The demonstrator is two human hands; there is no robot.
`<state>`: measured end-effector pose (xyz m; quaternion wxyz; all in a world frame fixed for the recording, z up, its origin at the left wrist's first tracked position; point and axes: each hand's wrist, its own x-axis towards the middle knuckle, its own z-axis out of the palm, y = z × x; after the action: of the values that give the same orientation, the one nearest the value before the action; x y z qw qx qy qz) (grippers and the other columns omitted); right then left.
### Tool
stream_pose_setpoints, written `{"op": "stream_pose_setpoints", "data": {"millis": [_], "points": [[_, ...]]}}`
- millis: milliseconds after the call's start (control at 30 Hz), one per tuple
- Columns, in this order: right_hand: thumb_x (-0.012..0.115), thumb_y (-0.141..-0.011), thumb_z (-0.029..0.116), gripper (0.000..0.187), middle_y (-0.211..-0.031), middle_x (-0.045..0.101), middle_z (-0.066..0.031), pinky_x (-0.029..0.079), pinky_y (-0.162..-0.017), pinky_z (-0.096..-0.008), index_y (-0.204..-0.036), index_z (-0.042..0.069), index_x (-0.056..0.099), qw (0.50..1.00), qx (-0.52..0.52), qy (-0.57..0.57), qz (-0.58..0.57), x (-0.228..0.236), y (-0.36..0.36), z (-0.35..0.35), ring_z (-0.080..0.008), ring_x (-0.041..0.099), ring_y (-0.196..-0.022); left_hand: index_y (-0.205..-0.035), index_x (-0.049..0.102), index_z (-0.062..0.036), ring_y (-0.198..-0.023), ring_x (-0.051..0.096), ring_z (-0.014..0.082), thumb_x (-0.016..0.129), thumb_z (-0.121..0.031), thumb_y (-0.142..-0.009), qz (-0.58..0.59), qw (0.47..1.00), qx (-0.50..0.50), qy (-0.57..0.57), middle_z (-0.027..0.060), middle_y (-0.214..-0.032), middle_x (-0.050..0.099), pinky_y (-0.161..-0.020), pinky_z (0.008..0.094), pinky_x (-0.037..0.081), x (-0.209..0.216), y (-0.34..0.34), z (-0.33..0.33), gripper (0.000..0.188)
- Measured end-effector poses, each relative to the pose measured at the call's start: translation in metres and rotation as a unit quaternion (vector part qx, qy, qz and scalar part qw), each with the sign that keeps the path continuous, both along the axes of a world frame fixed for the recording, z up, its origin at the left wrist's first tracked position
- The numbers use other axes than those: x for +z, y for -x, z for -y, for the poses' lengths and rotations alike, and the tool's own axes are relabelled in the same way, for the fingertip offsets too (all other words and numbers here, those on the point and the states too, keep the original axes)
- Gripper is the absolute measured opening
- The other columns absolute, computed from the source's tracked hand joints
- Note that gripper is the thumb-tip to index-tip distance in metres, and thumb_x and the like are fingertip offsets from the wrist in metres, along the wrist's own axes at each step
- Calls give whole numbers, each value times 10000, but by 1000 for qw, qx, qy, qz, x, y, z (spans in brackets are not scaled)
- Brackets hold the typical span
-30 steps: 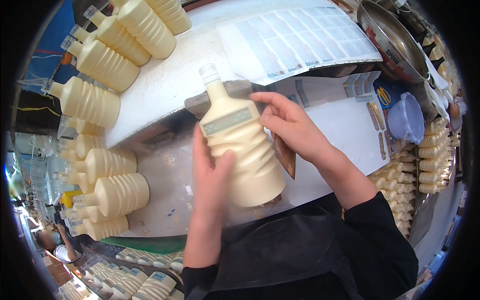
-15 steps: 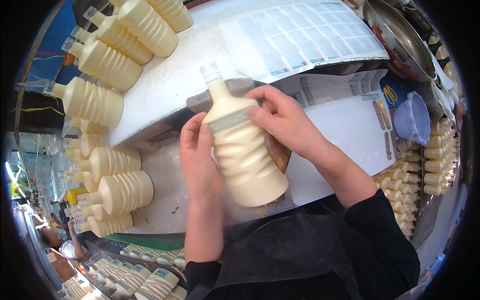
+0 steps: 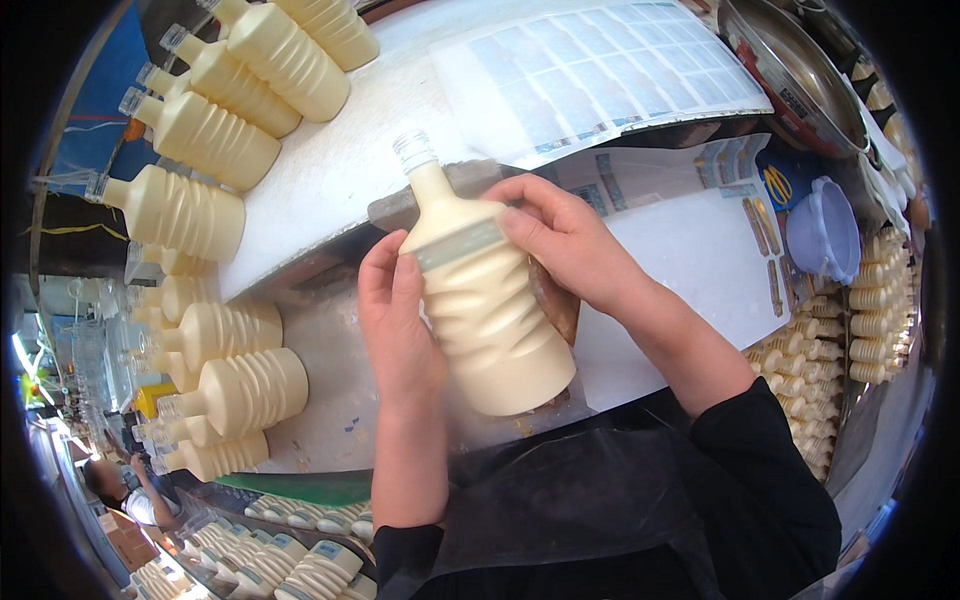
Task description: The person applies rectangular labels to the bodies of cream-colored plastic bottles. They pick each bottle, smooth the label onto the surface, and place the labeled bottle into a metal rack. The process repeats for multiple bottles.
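Observation:
A cream ribbed bottle (image 3: 497, 340) with a clear threaded neck rests tilted in front of me, neck pointing away. Across its upper body runs a grey-green label strip (image 3: 460, 246). At the strip's left end my left hand (image 3: 392, 305) is closed, thumb and fingers pinched together against the bottle's side. The thumb of my right hand (image 3: 560, 235) presses the strip's right end, with the fingers curled behind it. A brown block (image 3: 556, 305) shows under the bottle's right side, mostly hidden.
Cream bottles (image 3: 215, 210) stand along the left. A label sheet (image 3: 610, 75) lies on the white table at the back. At right are a lilac bucket (image 3: 825, 232), yellow scissors (image 3: 777, 186), a metal basin (image 3: 795, 70) and stacked bottles. Another person (image 3: 135, 495) is at far left.
Both hands stay at the strip's ends with hardly any movement. The strip looks sharper against the bottle, and the whole view has shifted slightly. The person at far left has moved a little.

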<state>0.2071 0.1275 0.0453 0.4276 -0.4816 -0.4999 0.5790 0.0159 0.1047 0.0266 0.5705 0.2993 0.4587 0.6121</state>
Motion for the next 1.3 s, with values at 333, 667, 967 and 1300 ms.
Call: {"op": "stream_pose_setpoints", "data": {"millis": [333, 667, 967, 1300], "points": [[472, -1030, 77, 398, -1152, 709, -106, 509, -914, -281, -1393, -45, 583, 999, 1, -18, 45, 6, -10, 28, -129, 646, -1027, -1559, 335, 8, -1310, 544, 239, 575, -202, -1052, -84, 994, -67, -10, 154, -1457, 527, -1122, 388, 428, 12, -1, 22, 599], [561, -1015, 129, 379, -984, 682, -86, 511, -773, -283, -1368, -6, 586, 983, -24, -96, 157, 17, -11, 34, -128, 630, -866, -1573, 300, 17, -1340, 525, 242, 576, -259, -1047, -72, 994, -84, -17, 156, -1489, 503, -1137, 381, 412, 17, -11, 29, 656], [762, -910, 317, 393, -732, 586, -19, 450, -608, -267, -1093, 4, 608, 995, -8, -1, 97, 16, 0, -6, -91, 554, -677, -1336, 522, -16, -1099, 633, 166, 506, -202, -1102, -69, 997, -21, -7, 106, -1245, 624, -945, 314, 538, 14, -8, 2, 299], [789, -890, 338, 419, -728, 594, -29, 465, -605, -292, -1075, 9, 608, 996, -15, 4, 91, 13, 1, -7, -107, 562, -653, -1297, 547, -15, -1053, 661, 174, 562, -165, -1079, -57, 998, -7, -16, 109, -1193, 651, -905, 324, 578, 13, -11, 2, 265]]}}
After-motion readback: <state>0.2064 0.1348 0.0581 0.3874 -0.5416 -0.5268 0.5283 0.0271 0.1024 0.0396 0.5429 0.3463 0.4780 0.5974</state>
